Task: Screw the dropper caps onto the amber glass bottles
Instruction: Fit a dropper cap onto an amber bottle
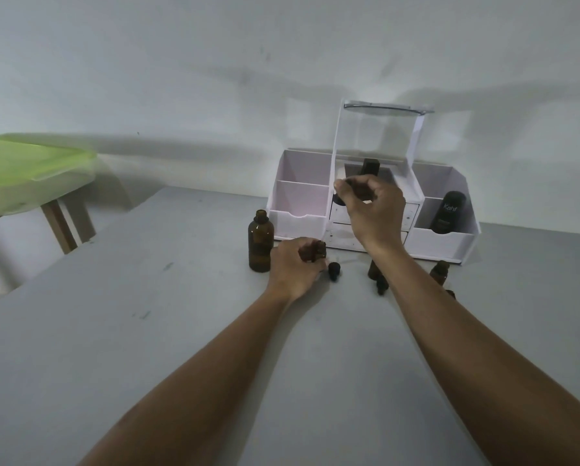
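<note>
My left hand (295,267) is closed around a small amber bottle (313,251) standing on the grey table. My right hand (371,205) is raised in front of the white organizer, fingers pinched on a dark dropper cap (352,185). A tall open amber bottle (261,242) stands to the left of my left hand. A black dropper cap (334,271) lies on the table just right of that hand. Another amber bottle (373,269) with a cap (380,286) before it is partly hidden by my right forearm. Another small amber bottle (440,271) stands right of that arm.
A white organizer (302,196) with compartments, drawers and a raised mirror stands at the back of the table; a black "Kahf" bottle (448,211) sits in its right compartment. A green plastic lid (29,159) rests on a stool at far left.
</note>
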Demonstrator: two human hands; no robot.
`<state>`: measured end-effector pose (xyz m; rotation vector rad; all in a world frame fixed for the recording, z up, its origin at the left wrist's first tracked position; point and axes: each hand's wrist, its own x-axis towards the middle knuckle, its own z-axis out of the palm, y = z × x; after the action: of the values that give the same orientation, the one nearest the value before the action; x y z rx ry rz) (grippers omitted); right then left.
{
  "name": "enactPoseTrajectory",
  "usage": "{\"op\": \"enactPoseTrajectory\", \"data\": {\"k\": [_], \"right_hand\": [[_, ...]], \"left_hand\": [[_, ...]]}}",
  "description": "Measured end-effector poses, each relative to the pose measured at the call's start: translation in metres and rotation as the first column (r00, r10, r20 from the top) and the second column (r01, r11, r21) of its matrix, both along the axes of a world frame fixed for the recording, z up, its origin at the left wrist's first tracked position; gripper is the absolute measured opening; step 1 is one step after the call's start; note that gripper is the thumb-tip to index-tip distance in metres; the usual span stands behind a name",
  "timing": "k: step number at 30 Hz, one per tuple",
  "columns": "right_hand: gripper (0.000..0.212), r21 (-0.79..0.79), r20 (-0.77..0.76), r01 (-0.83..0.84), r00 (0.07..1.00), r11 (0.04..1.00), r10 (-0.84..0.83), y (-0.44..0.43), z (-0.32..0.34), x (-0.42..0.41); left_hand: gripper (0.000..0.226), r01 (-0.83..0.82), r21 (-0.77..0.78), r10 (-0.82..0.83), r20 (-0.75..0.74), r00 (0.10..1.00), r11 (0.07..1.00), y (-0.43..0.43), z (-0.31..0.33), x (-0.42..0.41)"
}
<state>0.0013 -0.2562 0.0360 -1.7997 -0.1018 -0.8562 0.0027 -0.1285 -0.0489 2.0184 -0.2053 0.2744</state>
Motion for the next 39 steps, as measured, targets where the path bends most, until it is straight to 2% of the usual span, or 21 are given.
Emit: {"op": "enactPoseTrajectory", "data": {"k": [13, 29, 31, 34, 36, 39], "right_hand": [[0.016, -0.089, -0.025, -0.012, 1.000, 0.996, 0.010, 0.010, -0.004, 0.006], [0.014, -0.111, -0.014, -0.011, 1.000, 0.994, 0.010, 0.016, -0.001, 0.002], [0.015, -0.111, 0.003, -0.010, 1.000, 0.994, 0.010, 0.017, 0.001, 0.000], [0.014, -0.088, 0.038, -0.004, 0.999, 0.996, 0.007, 0.019, 0.011, -0.002], [0.011, -0.069, 0.093, 0.002, 0.996, 0.998, 0.004, 0.021, 0.021, -0.004], [0.011, -0.004, 0.179, -0.032, 0.983, 0.999, 0.032, 0.029, 0.036, -0.009]], "left_hand": [[0.027, 0.003, -0.001, -0.002, 0.052, 0.999, 1.000, 0.002, -0.001, 0.000], [0.028, 0.001, 0.000, -0.001, 0.017, 1.000, 1.000, 0.002, -0.003, 0.000], [0.036, 0.023, 0.001, -0.023, -0.003, 1.000, 1.000, 0.003, -0.003, -0.001], [0.062, 0.037, -0.054, -0.041, -0.079, 0.996, 0.998, 0.007, -0.004, -0.005], [0.064, 0.042, -0.089, -0.051, -0.094, 0.994, 0.995, 0.015, -0.005, -0.011], [0.054, 0.039, -0.100, -0.049, -0.099, 0.994, 0.994, 0.038, -0.008, -0.026]]}}
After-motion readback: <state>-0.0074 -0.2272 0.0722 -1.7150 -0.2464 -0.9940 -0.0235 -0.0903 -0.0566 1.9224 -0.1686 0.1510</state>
